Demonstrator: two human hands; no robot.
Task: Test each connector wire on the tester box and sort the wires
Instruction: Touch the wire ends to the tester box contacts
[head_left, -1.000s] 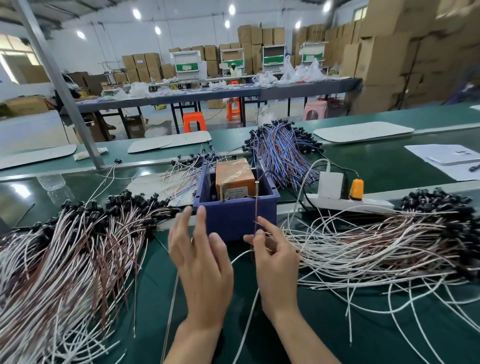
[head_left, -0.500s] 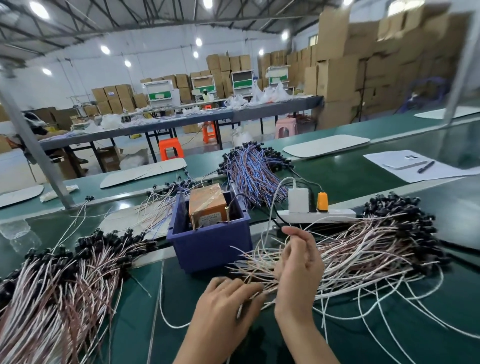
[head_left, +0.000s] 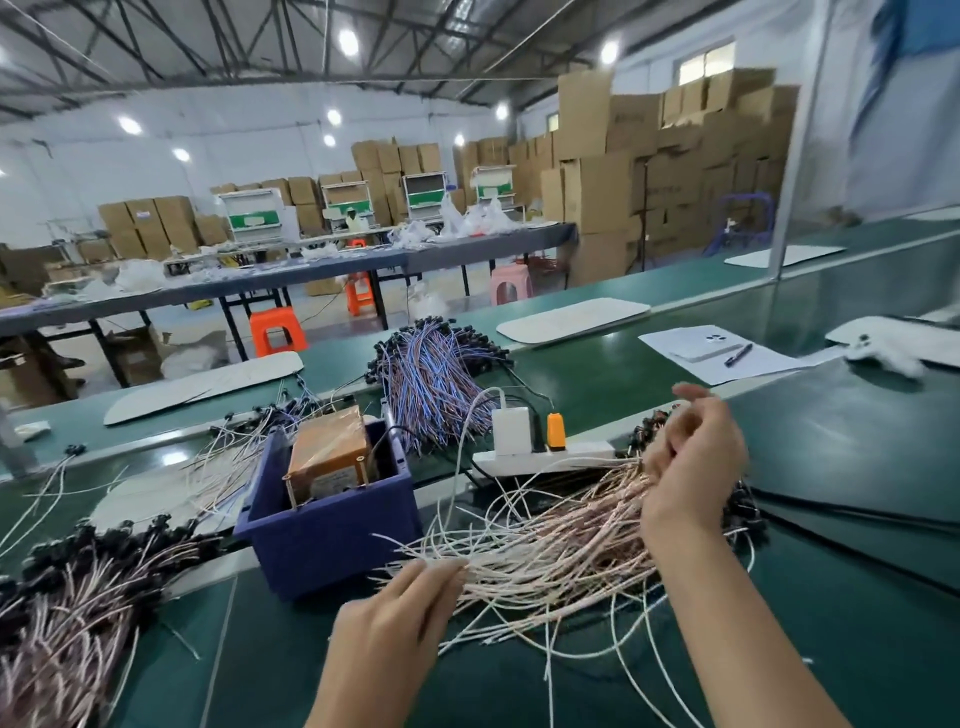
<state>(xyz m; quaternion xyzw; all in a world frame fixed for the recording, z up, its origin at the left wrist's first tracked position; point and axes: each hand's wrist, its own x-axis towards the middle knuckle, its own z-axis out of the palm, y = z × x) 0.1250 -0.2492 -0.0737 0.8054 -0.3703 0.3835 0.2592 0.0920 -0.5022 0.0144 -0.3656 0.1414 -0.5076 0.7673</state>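
The tester box (head_left: 327, 451), orange-brown and taped, sits inside a blue bin (head_left: 332, 540) at the centre of the green bench. To its right lies a fanned pile of white and brown connector wires (head_left: 550, 545) with black connectors at its far right end. My right hand (head_left: 691, 467) is over the connector end of that pile, its fingers curled round a few wires; it is blurred. My left hand (head_left: 395, 623) lies with straight fingers on the bare wire tips at the pile's left end. A second white-brown pile (head_left: 78, 597) lies at the left.
A bundle of blue and purple wires (head_left: 436, 379) lies behind the bin. A white power strip (head_left: 545, 457) with a white adapter and an orange plug sits just beyond the right pile. Papers, a phone and a pen (head_left: 717, 353) lie at the far right, near a metal post (head_left: 795, 156).
Both hands left the front of the bin and moved right onto the right pile. My right hand has travelled to its connector end and lifted; the view has swung right and up.
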